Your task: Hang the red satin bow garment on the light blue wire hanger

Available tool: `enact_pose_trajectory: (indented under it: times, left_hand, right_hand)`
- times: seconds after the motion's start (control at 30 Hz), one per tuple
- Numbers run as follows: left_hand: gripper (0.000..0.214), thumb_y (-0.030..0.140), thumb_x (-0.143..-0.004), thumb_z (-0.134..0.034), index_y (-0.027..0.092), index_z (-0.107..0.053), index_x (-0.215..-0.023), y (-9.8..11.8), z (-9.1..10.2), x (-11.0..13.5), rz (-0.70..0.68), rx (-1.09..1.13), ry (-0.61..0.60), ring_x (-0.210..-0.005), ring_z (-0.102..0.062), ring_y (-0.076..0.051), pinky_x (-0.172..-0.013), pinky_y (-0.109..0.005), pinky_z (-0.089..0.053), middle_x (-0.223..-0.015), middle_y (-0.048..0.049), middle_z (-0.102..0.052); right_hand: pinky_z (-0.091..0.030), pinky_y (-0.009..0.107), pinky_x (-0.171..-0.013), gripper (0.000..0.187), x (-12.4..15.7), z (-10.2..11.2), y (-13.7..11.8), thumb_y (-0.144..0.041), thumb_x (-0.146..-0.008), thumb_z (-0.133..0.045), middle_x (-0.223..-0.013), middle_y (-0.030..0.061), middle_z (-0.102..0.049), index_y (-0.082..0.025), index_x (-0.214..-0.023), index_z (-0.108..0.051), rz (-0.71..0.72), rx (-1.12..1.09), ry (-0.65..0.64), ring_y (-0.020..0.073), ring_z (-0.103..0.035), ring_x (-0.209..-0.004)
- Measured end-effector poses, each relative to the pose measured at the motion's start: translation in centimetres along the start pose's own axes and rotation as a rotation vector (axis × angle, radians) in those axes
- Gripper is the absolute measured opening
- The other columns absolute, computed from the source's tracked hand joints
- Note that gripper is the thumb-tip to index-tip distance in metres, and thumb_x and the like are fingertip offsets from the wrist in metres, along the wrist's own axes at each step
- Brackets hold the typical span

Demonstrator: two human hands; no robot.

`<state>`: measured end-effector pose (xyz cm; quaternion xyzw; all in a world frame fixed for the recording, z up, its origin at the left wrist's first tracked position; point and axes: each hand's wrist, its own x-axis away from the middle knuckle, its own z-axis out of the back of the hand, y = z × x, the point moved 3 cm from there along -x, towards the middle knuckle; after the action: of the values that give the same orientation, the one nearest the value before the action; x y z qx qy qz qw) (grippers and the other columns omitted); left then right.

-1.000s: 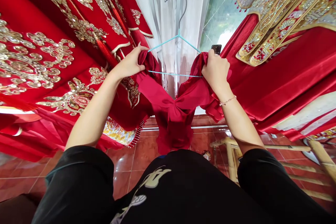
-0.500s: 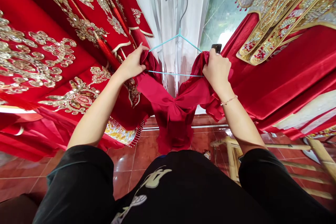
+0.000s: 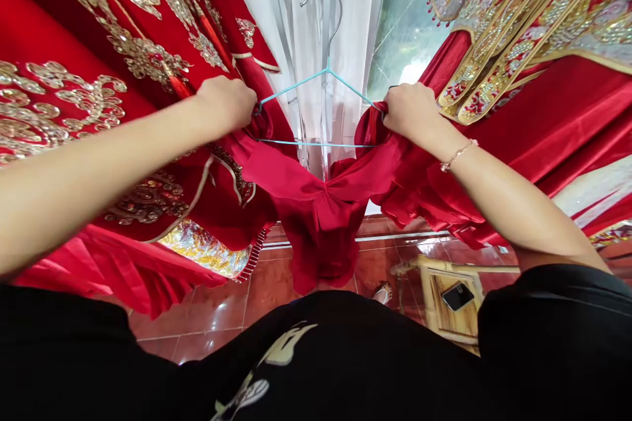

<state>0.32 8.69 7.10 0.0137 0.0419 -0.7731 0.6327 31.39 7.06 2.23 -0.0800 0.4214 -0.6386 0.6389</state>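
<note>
Noted from across the room: the left hand [image 3: 224, 104] hid one shoulder tip of the blue wire hanger [image 3: 296, 84], and the right hand [image 3: 409, 110] hid the other, with folds of the red satin garment [image 3: 316, 237]. The embroidered red robe [image 3: 143, 52] ran off the top and left edges. The phone [image 3: 457, 296] was unreadable; the pale object [image 3: 382, 293] was too small to identify.
</note>
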Motion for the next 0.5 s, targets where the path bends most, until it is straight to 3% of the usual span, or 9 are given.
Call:
enact_pose_trajectory:
  times: [0.07, 0.13, 0.23, 0.33, 0.4, 0.5]
  left_hand:
    - [0.023, -0.001, -0.086, -0.049, -0.012, -0.066, -0.099, -2.4, 0.6, -1.4, -0.018, -0.004, -0.074, -0.136, -0.051, -0.039, -0.105, -0.071, -0.035, -0.101, -0.0102, -0.066]
    - [0.028, 0.0, -0.085, -0.045, -0.01, -0.065, -0.101, -5.0, 0.5, -2.1, -0.014, 0.055, -0.029, -0.13, -0.058, -0.034, -0.103, -0.066, -0.041, -0.095, -0.0056, -0.066]
    - [0.03, -0.002, -0.083, -0.046, -0.009, -0.061, -0.108, -7.8, -1.0, -1.0, 0.119, 0.156, 0.047, -0.117, -0.066, -0.03, -0.097, -0.057, -0.051, -0.092, -0.0058, -0.068]
    - [0.049, 0.001, -0.081, -0.058, -0.005, -0.051, -0.129, -7.9, -3.5, 2.3, 0.33, 0.136, 0.07, -0.114, -0.067, -0.036, -0.094, -0.059, -0.052, -0.109, -0.0179, -0.07]
    - [0.057, 0.009, -0.084, -0.059, 0.001, -0.043, -0.139, -7.2, -5.0, 4.9, 0.409, 0.171, 0.122, -0.113, -0.066, -0.04, -0.093, -0.063, -0.05, -0.118, -0.0237, -0.066]
    - [0.05, 0.013, -0.083, -0.059, 0.012, -0.049, -0.132, -6.5, -6.7, 8.0, 0.459, 0.32, 0.248, -0.098, -0.068, -0.038, -0.091, -0.068, -0.048, -0.106, -0.0168, -0.068]
  right_hand:
    - [-0.047, 0.029, -0.078, 0.047, -1.0, 1.0, 1.7, -0.024, -0.095, -0.042, -0.07, 0.0066, -0.062, -0.011, -0.05, -0.051, -0.061, 0.012, -0.047, 0.0229, -0.069, -0.104]
    - [-0.049, 0.024, -0.069, 0.032, -1.3, 1.9, 3.8, -0.013, -0.084, -0.058, -0.057, 0.0015, -0.058, -0.013, -0.052, -0.053, -0.159, -0.043, -0.095, 0.0168, -0.071, -0.079]
    - [-0.048, 0.021, -0.05, 0.021, 0.0, 2.0, 7.0, 0.002, -0.067, -0.062, -0.044, -0.0051, -0.047, -0.015, -0.056, -0.055, -0.37, -0.352, -0.097, 0.0108, -0.057, -0.047]
    - [-0.043, 0.02, -0.039, 0.021, 2.9, 0.7, 9.1, 0.002, -0.061, -0.056, -0.044, -0.0103, -0.04, -0.018, -0.064, -0.053, -0.52, -0.678, 0.009, 0.0065, -0.042, -0.037]
    - [-0.04, 0.018, -0.037, 0.026, 5.0, -0.2, 10.0, 0.0, -0.058, -0.054, -0.049, -0.0127, -0.037, -0.021, -0.072, -0.048, -0.571, -0.773, 0.136, 0.0059, -0.038, -0.037]
    - [-0.035, 0.016, -0.039, 0.037, 7.4, 0.0, 10.5, -0.003, -0.057, -0.053, -0.063, -0.0123, -0.043, -0.025, -0.084, -0.041, -0.48, -0.753, 0.373, 0.0053, -0.038, -0.043]
